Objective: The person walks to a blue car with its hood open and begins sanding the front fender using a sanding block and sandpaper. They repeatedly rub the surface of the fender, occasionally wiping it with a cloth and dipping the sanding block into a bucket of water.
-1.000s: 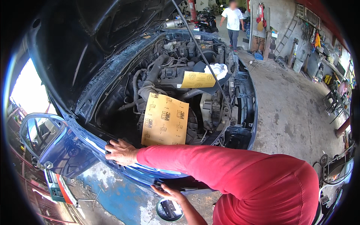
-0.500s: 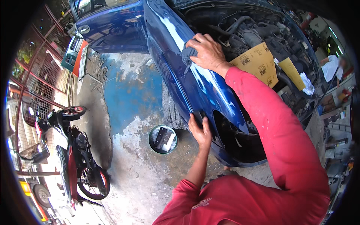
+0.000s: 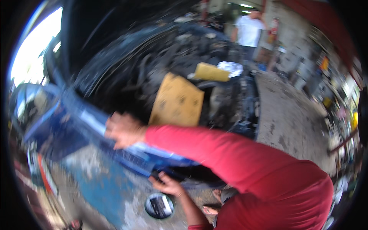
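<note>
Left fingers (image 3: 157, 184) and right fingers (image 3: 112, 131) are blurred, grip unclear; a tub (image 3: 158, 217) holds dark and white items (image 3: 166, 206).

Upper-left glare, apparently motion blur.

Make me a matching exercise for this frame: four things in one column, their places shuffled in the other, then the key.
Things:
1. Right hand
2. Left hand
3. Larger tan sheet
4. Round container

Places:
A. Over the engine bay
B. On the floor
C. At the top of the blue fender
D. Lower down, by the fender's outer side

Right pairs: 1-C, 2-D, 3-A, 4-B
</note>
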A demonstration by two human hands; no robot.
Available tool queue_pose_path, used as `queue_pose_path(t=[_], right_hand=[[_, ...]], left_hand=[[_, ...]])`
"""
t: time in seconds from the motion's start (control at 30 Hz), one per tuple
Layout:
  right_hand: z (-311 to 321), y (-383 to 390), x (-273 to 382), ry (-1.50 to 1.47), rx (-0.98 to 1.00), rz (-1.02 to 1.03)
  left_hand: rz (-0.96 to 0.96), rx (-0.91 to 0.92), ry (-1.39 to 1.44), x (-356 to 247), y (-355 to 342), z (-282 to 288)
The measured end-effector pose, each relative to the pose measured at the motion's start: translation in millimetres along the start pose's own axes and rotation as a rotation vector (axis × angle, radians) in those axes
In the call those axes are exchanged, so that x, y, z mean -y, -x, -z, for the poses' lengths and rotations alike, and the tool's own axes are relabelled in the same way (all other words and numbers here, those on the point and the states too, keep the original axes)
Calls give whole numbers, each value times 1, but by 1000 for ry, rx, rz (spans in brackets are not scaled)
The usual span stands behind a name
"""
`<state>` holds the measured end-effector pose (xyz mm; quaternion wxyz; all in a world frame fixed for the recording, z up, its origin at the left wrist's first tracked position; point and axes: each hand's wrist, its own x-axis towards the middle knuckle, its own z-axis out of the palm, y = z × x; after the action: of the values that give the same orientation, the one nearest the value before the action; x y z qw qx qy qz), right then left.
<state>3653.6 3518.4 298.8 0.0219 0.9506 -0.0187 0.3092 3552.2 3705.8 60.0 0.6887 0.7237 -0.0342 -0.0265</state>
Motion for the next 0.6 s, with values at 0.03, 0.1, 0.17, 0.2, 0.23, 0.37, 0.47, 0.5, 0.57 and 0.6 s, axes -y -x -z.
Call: queue_pose_path(t=[0.03,0.1,0.17,0.2,0.23,0.37,0.47,0.5,0.57,0.6], right_hand=[[0,1,1,-9,51,-35],[-3,1,2,31,104,-31],[-9,-2,5,23,61,26],[-11,-3,4,29,32,49],[-14,-4,6,82,29,26],[-21,-9,3,-15,112,-8],[-25,-9,2,9,30,26],[-26,-11,2,39,61,21],[-30,-16,2,75,24,26],[-32,-19,1,75,9,10]], left_hand=[[-73,9,-19,-9,-21,0],[-152,109,-34,-40,-104,-12],[-99,161,-26,-63,-177,-24],[-119,151,-69,-62,-176,-29],[-230,145,-51,-62,-190,-25],[-43,72,-95,-8,-97,-4],[-122,59,-204,7,-104,4],[-118,85,-202,4,-121,0],[-83,225,-121,-25,-213,-16],[-26,228,-80,-40,-242,-24]])
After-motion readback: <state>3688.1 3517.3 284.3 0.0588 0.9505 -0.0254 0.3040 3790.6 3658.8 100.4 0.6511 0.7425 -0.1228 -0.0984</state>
